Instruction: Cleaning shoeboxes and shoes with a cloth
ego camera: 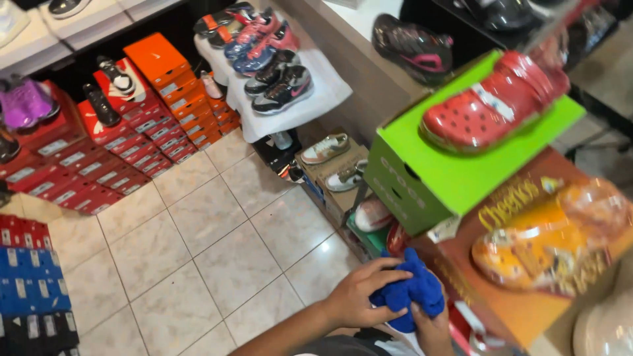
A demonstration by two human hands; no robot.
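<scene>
**Blue cloth held in both hands beside stacked shoe boxes**

At the bottom edge of the view, the left hand point(359, 293) lies over a blue fuzzy cloth point(409, 290), its fingers point(389, 269) curled loosely on top of it. The right hand point(432, 329) is mostly hidden under the cloth and cut off by the frame; only its upper part shows, closed on the cloth from below.

Far left, red, blue and black boxes point(30, 277) are cut off by the edge. Behind them, a sloping stack of red and orange shoe boxes point(125, 142) carries single sneakers. A white shelf point(316, 99) holds a row of sneakers point(277, 62).

Right of the hands, a green box point(402, 191) bears a red clog point(488, 102). Below it, an orange box point(508, 303) carries a blurred yellow-orange clog point(547, 244).
</scene>
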